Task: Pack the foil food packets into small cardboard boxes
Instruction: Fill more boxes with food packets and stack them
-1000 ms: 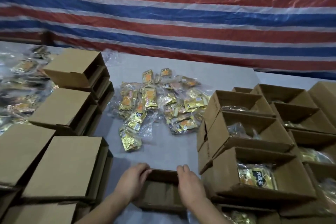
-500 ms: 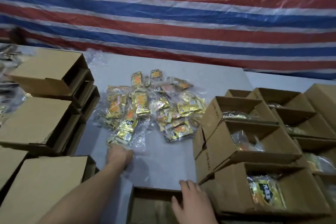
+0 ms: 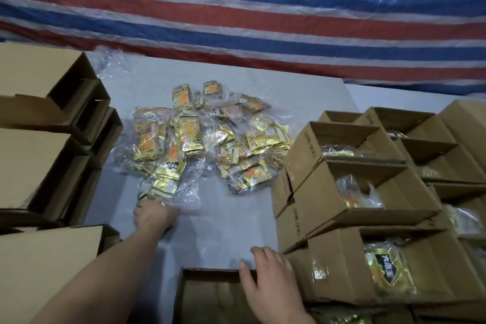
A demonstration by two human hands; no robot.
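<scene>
Having left the box [image 3: 210,294], our left hand [image 3: 153,214] is now gripping the nearest packet [image 3: 164,184] in the central pile; our right hand [image 3: 268,281] is resting relaxed on the box rim, awaiting filling.

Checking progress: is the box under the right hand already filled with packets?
No: the box under the right hand shows only bare cardboard inside.

Left hand [image 3: 153,214] grips clear bag of foil packets [image 3: 168,179]; right hand [image 3: 271,281] rests on open box [image 3: 210,297].
</scene>
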